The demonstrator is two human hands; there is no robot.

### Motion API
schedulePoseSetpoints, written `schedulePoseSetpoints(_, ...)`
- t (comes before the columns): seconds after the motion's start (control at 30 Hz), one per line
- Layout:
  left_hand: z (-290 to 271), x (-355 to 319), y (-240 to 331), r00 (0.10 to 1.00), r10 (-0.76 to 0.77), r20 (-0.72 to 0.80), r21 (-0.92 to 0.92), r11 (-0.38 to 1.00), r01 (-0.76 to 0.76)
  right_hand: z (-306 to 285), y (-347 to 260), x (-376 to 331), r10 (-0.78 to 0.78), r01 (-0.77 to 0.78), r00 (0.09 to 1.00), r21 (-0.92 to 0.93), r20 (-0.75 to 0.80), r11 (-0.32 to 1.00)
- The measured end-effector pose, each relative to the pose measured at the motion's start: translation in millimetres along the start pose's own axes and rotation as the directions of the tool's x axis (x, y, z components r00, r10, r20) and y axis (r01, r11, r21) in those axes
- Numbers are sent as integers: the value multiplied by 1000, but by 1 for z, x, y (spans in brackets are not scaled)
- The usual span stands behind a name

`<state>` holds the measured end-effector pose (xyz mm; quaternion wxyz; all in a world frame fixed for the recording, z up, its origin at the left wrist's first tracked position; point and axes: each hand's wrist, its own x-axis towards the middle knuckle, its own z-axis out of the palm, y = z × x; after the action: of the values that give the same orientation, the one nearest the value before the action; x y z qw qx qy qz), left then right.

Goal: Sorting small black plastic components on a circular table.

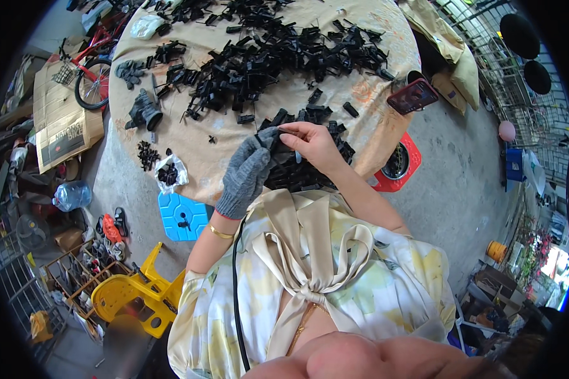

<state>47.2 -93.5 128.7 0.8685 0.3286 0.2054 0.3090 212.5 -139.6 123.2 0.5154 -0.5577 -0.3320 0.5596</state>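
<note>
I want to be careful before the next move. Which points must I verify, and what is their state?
1. Left hand covered by grey knitted glove: ok.
2. Right hand covered too: not ok, bare.
3. Firm hold at the meeting fingertips: cannot tell, detail too small.
4. Black plastic parts on the round, beige-cloth-covered table, close to the hands: ok.
5. Dark rectangular phone well inside the table edge: not ok, at the rim.

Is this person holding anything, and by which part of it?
The gloved left hand seems to hold a small black piece, too covered to tell by which part. Whether the bare right hand, close beside it, also grips it cannot be told.
</note>
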Motion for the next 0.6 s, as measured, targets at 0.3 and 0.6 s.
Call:
schedulePoseSetpoints(0.3, 19, -4, 16, 980, -172, -99, -195, 969, 150, 4, -11, -14, -207, 197, 978, -232, -18, 953)
schedulePoseSetpoints(0.6, 37, -8, 55, 898, -439, -26, 137, 889, 438, 6, -25, -31, -228, 237, 971, -229, 64, 944)
